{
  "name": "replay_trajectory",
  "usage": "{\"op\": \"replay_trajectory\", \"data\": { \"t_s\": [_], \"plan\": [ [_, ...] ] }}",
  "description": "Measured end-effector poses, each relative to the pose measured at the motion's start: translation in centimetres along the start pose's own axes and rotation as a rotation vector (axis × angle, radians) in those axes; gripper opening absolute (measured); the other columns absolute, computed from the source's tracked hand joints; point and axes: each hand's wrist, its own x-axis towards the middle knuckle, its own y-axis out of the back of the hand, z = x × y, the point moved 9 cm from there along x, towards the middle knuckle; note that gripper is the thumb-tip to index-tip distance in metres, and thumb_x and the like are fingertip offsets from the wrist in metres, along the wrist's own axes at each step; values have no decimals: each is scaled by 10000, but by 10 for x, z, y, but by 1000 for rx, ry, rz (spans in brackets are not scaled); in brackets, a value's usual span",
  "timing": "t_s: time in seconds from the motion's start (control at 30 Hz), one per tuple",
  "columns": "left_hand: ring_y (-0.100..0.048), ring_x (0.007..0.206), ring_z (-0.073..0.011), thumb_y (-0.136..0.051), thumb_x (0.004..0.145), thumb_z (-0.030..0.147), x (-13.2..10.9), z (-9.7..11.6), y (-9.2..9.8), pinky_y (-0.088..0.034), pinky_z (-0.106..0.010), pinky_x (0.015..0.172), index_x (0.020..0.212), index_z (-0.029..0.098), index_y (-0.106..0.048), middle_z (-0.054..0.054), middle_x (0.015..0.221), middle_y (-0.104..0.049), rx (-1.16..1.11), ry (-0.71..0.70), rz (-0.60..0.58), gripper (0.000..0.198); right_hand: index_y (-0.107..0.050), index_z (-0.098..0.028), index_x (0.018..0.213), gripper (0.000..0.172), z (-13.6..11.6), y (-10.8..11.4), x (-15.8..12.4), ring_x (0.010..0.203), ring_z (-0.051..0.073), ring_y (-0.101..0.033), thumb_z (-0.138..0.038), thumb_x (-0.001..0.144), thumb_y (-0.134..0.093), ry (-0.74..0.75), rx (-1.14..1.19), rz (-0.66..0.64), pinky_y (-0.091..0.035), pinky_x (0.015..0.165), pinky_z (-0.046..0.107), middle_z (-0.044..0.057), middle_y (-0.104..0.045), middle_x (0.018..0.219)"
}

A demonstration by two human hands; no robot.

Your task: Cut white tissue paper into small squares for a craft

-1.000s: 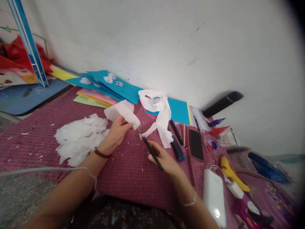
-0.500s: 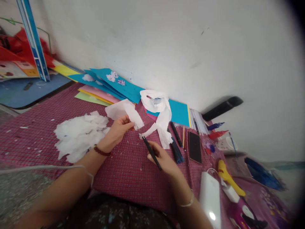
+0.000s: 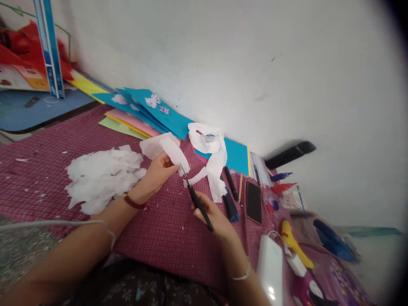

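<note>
Pinched in my left hand (image 3: 162,168) is a sheet of white tissue paper (image 3: 165,146), its right edge hanging past my fingertips. My right hand (image 3: 212,212) is closed around black-handled scissors (image 3: 198,203). Their blades point up and away, with the tips touching or just in front of the paper's lower right edge. A heap of cut white tissue pieces (image 3: 102,176) lies left of my left wrist. Beyond my right hand a longer white tissue strip (image 3: 216,165) trails down from a loose ring of the same paper (image 3: 204,127).
Blue card sheets (image 3: 178,117) with crumpled paper bits lean by the wall. Right of my right hand lie a blue cutter (image 3: 231,208), a black marker (image 3: 231,183), a pencil (image 3: 241,189) and a phone (image 3: 254,202). A white power bank-like box (image 3: 270,265) and yellow glue gun (image 3: 296,244) sit nearer.
The scissors have risen to the edge of the held tissue, and their blades now show more clearly. My left hand keeps its pinch. The whole view has shifted slightly.
</note>
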Motion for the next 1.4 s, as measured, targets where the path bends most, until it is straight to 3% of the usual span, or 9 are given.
{"op": "replay_trajectory", "data": {
  "t_s": [0.23, 0.77, 1.07, 1.3, 1.4],
  "plan": [
    [-661, 862, -166, -811, 616, 137, -1, -5, -4, -524, -295, 813, 993, 180, -638, -13, 947, -717, 17, -12, -76, 417, -518, -220, 1317, 732, 1, 1, 2, 785, 157, -482, -660, 770, -725, -18, 29, 22, -439, 709, 311, 10, -503, 901],
    [-632, 837, -147, -757, 624, 87, 0, -8, -4, -500, -283, 793, 1042, 173, -627, -17, 984, -690, 26, 14, -136, 446, -575, -180, 1206, 567, 6, 4, -1, 616, 102, -494, -591, 836, -698, 2, 122, 33, -375, 584, 262, -9, -540, 793],
    [-643, 853, -145, -767, 596, 85, 1, -9, -2, -509, -274, 815, 1027, 175, -648, -14, 960, -701, 9, 27, -115, 456, -590, -160, 1196, 596, 9, 6, 2, 490, 62, -372, -561, 782, -744, -78, 85, 99, -313, 468, 231, -62, -454, 678],
    [-596, 577, -138, -729, 700, 354, 2, -21, 14, -469, -256, 533, 821, 155, -635, -26, 694, -661, 38, 243, -7, 251, -600, -168, 1180, 590, 9, 8, 3, 521, 69, -374, -547, 757, -760, -104, 60, 152, -313, 484, 228, -62, -436, 690],
    [-557, 527, -116, -725, 680, 321, 3, -21, 20, -427, -235, 496, 731, 147, -651, -31, 638, -651, 106, 248, 8, 196, -595, -179, 1200, 575, 9, 6, 2, 552, 79, -376, -531, 773, -751, -104, 44, 135, -328, 515, 238, -52, -445, 719]
  ]
}}
